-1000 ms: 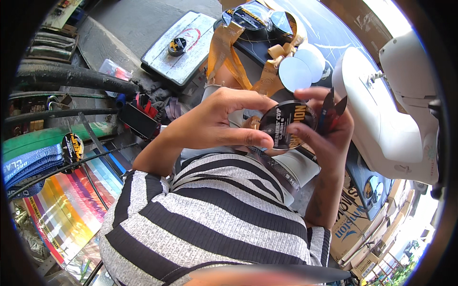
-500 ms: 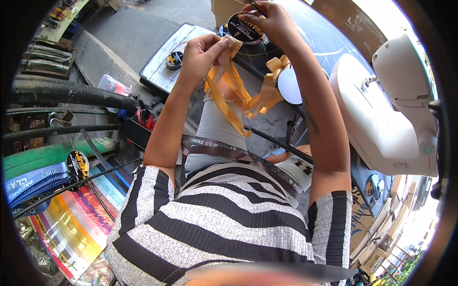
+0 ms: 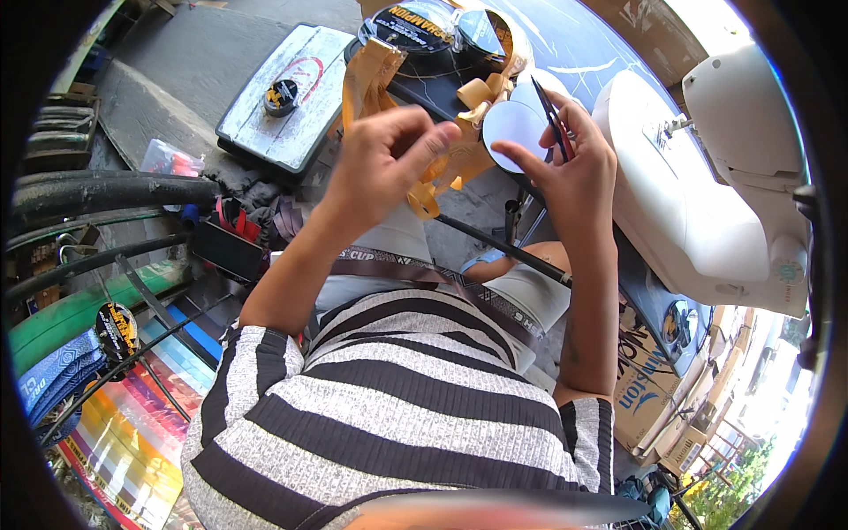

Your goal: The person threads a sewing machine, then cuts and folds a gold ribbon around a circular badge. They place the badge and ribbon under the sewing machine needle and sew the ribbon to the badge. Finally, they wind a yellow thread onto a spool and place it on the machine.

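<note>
My left hand (image 3: 384, 163) is raised over my lap, its fingers curled and the thumb sticking out to the right. Whether anything is inside those fingers is hidden. Behind it a yellow-orange satin ribbon (image 3: 371, 75) hangs over the dark table's edge, with loops dropping below the hand. My right hand (image 3: 579, 163) grips a slim black pointed tool (image 3: 551, 110) with two narrow arms, tip upward; its exact kind is unclear. Beside that hand is a pale round disc (image 3: 512, 132), near a bunched orange ribbon (image 3: 477, 93). A black printed round disc (image 3: 411, 28) lies farther back.
A dark marbled table (image 3: 583, 53) stretches across the back, carrying a white rounded machine (image 3: 680, 194) at right. On a whitish board (image 3: 265, 132) at left sits a small black round piece (image 3: 281, 97). Printed ribbons (image 3: 132, 424) hang from black bars at lower left.
My left hand has come away from the ribbon end it pinched, nearer to me. My right hand has left the black disc, moving right and toward me with the black tool. The view has shifted.
</note>
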A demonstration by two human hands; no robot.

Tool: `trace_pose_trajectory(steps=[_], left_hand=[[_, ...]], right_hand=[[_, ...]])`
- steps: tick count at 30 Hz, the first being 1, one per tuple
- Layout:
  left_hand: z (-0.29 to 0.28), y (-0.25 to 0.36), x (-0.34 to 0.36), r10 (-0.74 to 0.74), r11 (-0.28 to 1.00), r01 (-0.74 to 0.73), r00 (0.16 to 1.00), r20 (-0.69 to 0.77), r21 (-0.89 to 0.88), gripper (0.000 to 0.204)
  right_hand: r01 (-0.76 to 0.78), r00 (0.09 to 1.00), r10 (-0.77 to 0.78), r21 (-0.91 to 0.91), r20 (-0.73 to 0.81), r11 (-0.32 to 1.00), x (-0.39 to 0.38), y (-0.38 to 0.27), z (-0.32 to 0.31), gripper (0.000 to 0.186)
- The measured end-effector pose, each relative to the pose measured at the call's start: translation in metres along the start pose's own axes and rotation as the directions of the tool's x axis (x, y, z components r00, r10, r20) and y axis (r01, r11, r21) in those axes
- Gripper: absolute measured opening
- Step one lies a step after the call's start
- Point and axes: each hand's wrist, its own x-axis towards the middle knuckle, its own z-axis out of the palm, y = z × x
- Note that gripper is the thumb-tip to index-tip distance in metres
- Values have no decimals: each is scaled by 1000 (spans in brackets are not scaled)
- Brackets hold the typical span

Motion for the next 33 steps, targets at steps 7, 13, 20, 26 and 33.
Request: trace_pose_trajectory(steps=[7,13,20,26,33], left_hand=[[35,-10,6,16,968,-22,1000,-26,-249,30],[36,-7,10,-42,928,-3,993,-113,-372,24],[55,-9,1,-243,719,54,954,-177,-693,19],[58,-11,-9,-273,614,60,952,-140,-787,25],[50,-24,-15,-457,277,247,884,99,-929,24]], right_hand=[[117,993,-117,-2,-27,993,-12,17,6,63],[122,989,-118,38,-86,992,-29,7,3,53],[122,988,-106,144,-110,982,-54,-2,13,50],[80,996,-61,354,-65,932,-71,6,30,37],[105,995,-91,467,-52,878,-78,11,37,33]])
